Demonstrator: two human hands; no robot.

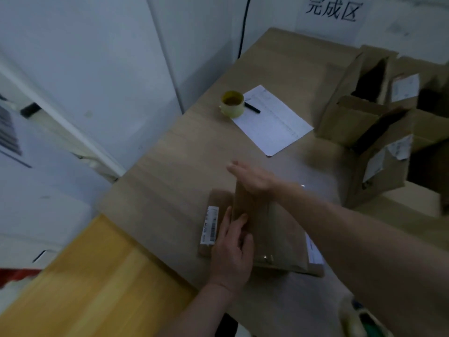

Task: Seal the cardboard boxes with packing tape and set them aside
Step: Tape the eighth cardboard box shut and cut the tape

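Two hands: both on the cardboard box
Left hand: fingers straight, pressing its flap
Right hand: flat, open on top
Box: near table edge
Tape roll: well apart, beside paper

I see a flat brown cardboard box lying on the table, its top flaps folded shut, a white barcode label on its left flap. A roll of pale yellow packing tape stands well beyond it. Several open boxes cluster at right.
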